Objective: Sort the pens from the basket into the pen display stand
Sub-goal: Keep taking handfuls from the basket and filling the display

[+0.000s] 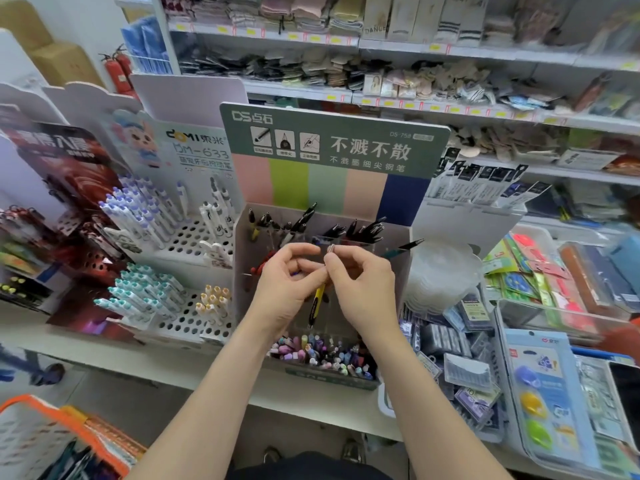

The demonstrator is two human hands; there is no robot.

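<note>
At shelf front: stand [332, 143] faces you, green header card on top. Black pens [301, 220] upright in back slots, pastel pens [322, 355] packed in front tray. Basket [52, 410], orange rim, low at your left, well apart from stand. Your hands meet before stand's middle. Left hand [287, 282]: fingers curled on yellow pen [318, 301] barrel. Right hand [363, 278]: thumb and forefinger pinch its silvery top end. Yellow pen near upright, tip down, above front tray, in no slot.
</note>
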